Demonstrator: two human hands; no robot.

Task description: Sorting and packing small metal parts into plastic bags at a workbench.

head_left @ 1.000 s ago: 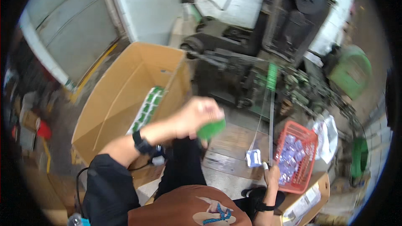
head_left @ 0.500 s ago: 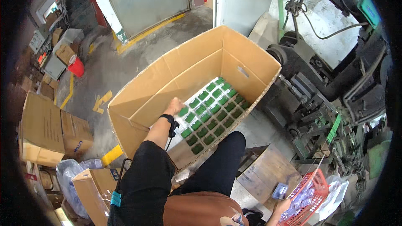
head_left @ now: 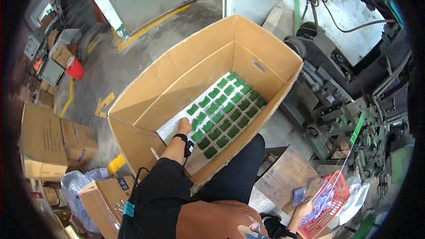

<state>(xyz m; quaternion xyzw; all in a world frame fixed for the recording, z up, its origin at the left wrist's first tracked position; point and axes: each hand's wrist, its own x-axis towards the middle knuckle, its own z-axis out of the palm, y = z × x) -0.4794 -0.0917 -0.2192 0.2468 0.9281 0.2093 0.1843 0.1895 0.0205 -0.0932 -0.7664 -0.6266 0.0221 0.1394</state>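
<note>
Many green pieces (head_left: 217,117) lie in rows inside a large open cardboard box (head_left: 186,66), the rows nearest the person looking darker. The left hand (head_left: 184,126) is down in the box at the edge of these rows, over a white sheet (head_left: 169,129); its fingers look curled, but I cannot tell whether they pinch anything. To the right, a small purplish packet (head_left: 299,196) sits on a wooden worktop (head_left: 285,172). Just beside it, the right hand (head_left: 304,208) is at a red basket (head_left: 335,209) of clear purplish packs (head_left: 322,204); its grip I cannot tell. Beyond stands dark machinery (head_left: 330,119).
</note>
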